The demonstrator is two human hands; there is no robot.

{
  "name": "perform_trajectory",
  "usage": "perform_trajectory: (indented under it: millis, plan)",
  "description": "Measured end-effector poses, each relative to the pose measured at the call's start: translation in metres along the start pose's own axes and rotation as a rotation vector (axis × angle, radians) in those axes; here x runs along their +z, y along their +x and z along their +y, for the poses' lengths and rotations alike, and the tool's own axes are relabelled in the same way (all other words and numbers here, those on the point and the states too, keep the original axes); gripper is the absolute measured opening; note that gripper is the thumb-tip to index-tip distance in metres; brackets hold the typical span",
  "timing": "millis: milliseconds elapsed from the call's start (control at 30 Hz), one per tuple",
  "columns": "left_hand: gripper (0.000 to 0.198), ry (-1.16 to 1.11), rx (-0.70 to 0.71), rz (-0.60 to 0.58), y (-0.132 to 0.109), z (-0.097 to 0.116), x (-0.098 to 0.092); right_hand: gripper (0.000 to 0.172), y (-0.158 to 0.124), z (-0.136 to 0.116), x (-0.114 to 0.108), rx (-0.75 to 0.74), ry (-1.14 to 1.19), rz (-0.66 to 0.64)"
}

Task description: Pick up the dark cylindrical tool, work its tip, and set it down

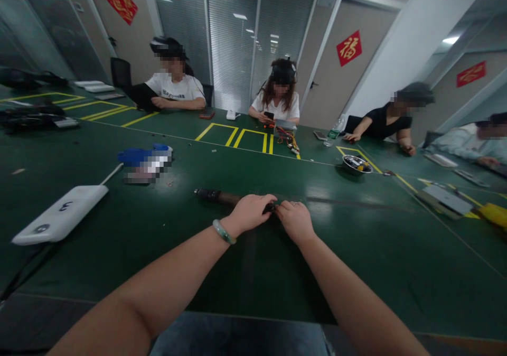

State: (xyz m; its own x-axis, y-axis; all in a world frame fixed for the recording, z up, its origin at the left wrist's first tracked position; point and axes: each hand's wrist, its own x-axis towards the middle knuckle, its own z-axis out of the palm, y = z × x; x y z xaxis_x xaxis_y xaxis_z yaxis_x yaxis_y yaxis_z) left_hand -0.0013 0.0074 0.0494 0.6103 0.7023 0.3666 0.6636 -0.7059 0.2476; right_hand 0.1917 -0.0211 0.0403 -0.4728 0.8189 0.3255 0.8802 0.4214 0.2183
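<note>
Forearms (pixel 170 279) converge over the green worktop (pixel 396 271), the left hand (pixel 249 214) and right hand (pixel 295 221) closed together on the right end of a dark cylindrical rod (pixel 217 197), its long axis running leftward and slightly upward, beneath the left hand.

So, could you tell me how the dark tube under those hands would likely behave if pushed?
The tube looks straight, so it is probably stiff rather than floppy. Being round and lying on the smooth green mat, it would likely roll if pushed, unless the left hand and right hand hold it.
</note>
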Motion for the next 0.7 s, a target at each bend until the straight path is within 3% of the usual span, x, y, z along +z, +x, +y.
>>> perform_trajectory:
  millis: [267, 500, 600, 700]
  plan:
    - [0.041, 0.012, 0.042, 0.005, -0.001, -0.001, -0.001, 0.023, 0.005, 0.007, 0.004, -0.014, 0.065, -0.148]
    - [0.049, -0.060, 0.107, 0.136, -0.002, 0.000, -0.013, 0.019, 0.010, 0.013, -0.002, 0.018, 0.110, -0.184]
    - [0.047, -0.068, 0.079, 0.192, -0.004, -0.003, -0.020, 0.021, 0.002, 0.034, -0.002, 0.113, 0.106, -0.215]
    - [0.046, -0.077, 0.048, 0.197, -0.006, -0.008, -0.021, 0.022, -0.021, 0.073, -0.004, 0.239, 0.073, -0.245]
